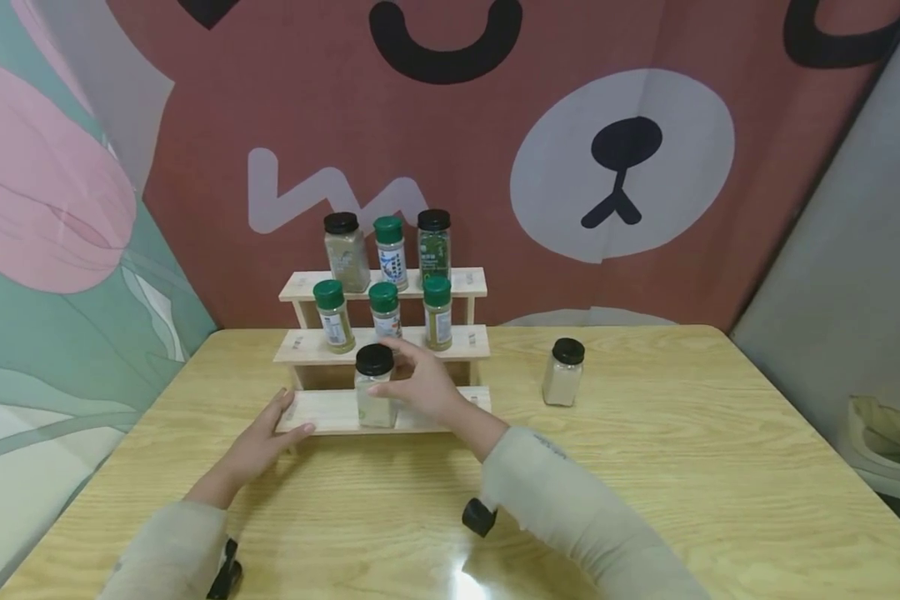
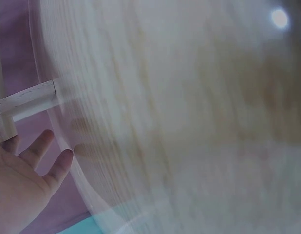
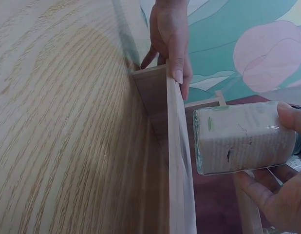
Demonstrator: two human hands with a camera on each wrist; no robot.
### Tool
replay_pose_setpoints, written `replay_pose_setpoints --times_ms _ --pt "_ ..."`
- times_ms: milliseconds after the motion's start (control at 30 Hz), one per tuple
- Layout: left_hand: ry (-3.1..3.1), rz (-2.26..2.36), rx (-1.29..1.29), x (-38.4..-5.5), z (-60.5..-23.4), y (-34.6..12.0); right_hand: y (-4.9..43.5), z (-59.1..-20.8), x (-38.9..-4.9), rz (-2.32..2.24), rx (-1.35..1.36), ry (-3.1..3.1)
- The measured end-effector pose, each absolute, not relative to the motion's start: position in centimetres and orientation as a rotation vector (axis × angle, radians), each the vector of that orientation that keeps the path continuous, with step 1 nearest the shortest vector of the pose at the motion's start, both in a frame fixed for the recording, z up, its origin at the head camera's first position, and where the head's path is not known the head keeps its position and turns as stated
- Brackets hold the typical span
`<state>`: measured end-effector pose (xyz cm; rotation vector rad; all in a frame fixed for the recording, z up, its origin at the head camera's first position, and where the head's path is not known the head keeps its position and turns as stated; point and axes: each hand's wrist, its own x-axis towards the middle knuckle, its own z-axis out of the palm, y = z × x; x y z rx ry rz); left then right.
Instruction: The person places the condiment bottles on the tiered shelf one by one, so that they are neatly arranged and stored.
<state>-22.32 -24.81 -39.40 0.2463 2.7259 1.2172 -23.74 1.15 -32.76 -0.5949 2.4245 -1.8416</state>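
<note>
My right hand (image 1: 423, 387) holds a square glass spice jar (image 1: 375, 408) with a black lid, thumb on one side and fingers on the other. The jar stands upright, its base close over the lowest step of a three-tier wooden rack (image 1: 322, 408). In the right wrist view, pale contents and a printed label show through the jar (image 3: 243, 139). My left hand (image 1: 266, 437) grips the left end of that lowest step. Its thumb lies along the front edge, with the other fingers around the end (image 3: 172, 44).
Three green-capped shakers (image 1: 334, 317) stand on the middle step. The top step holds two black-lidded jars (image 1: 347, 254) and a green-capped shaker (image 1: 392, 254). Another black-lidded jar (image 1: 563, 375) stands on the wooden table (image 1: 645, 467) right of the rack. A patterned curtain (image 1: 465, 150) hangs behind.
</note>
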Motion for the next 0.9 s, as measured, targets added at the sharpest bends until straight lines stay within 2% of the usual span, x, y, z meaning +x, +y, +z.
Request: replay_pose_setpoints --times_ms 533,900 --pt "2.753 1.153 0.221 -22.3 -39.4 -24.8 -1.3 -33.8 -24.7 -1.776 -0.557 2.509" --pt "2.753 1.177 0.251 -22.2 -39.3 -24.7 -2.0 -34.0 -24.6 -1.562 -0.845 2.670"
